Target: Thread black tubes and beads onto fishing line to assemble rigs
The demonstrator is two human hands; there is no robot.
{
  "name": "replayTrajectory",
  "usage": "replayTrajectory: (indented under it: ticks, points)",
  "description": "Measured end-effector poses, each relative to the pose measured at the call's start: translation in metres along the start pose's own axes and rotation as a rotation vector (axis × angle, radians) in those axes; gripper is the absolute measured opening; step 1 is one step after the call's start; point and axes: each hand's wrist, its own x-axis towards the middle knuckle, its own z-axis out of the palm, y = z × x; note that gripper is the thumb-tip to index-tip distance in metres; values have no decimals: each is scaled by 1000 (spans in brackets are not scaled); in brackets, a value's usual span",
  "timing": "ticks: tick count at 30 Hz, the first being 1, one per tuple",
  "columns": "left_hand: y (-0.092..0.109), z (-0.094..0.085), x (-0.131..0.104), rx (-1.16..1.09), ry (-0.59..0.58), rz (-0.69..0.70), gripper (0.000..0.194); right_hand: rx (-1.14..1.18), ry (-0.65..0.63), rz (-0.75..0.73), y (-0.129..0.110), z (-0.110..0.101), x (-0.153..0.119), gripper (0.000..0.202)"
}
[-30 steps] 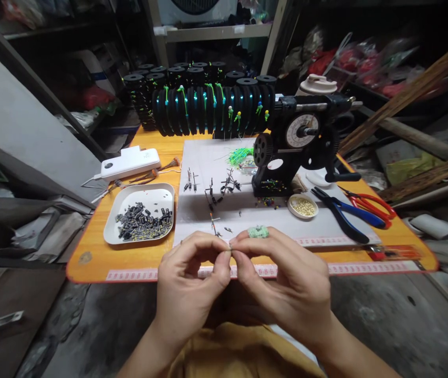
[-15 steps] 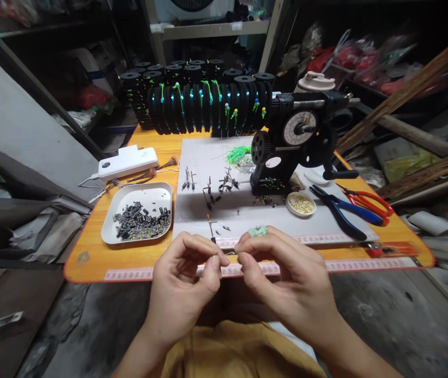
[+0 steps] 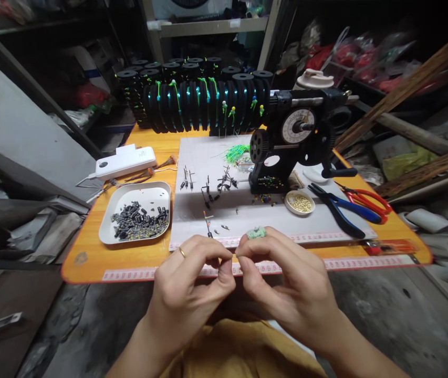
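Note:
My left hand (image 3: 194, 281), with a ring on one finger, is closed in a pinch. Close against it, fingertip to fingertip, my right hand (image 3: 289, 278) pinches too; green tape (image 3: 256, 232) wraps one finger. Whatever lies between the fingertips is too small to make out. Just beyond the left fingers, a thin stick with an orange tip (image 3: 207, 223) and a black end rests on the white board (image 3: 263, 223). Beside it are tiny grey pieces (image 3: 226, 227). More small dark weighted sticks (image 3: 208, 194) are farther back.
On the left stand a white tray (image 3: 103, 226) of small dark parts and a white power bank (image 3: 125, 163). A hand-cranked winder (image 3: 279, 157) carries black spools (image 3: 208, 107). To the right are a dish of gold bits (image 3: 300, 203), blue pliers (image 3: 344, 212) and red-handled pliers (image 3: 379, 205).
My left hand has shifted right and turned, bringing its fingertips against those of my right hand. Its ring now shows. The right hand has stayed nearly where it was.

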Motion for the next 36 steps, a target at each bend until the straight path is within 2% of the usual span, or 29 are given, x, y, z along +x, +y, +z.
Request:
replayTrajectory:
  ticks: [2,6,8,21,26,30,34,36]
  points:
    - [0,1,-1,0,12,-17,18,13,2,7,0,0,0,9]
    - [-1,4,-8,-169,22,-233,19,76,10,63,-3,-1,0,9]
    - [-1,4,-11,-238,33,-296,17,102,17,91,-4,-3,1,10]
    - [2,4,-8,-413,80,-349,25,202,-26,225,-6,-5,0,9]
    - [3,2,-10,-417,28,-388,28,199,-32,213,-7,-5,1,9]
    - [2,2,-9,-343,26,-340,22,169,-34,177,-7,-5,2,11]
    - [-2,4,-10,-237,45,-200,24,175,-36,177,-6,-4,0,8]
    - [-6,6,-12,-219,60,-134,28,234,-46,227,-5,-2,-2,7]
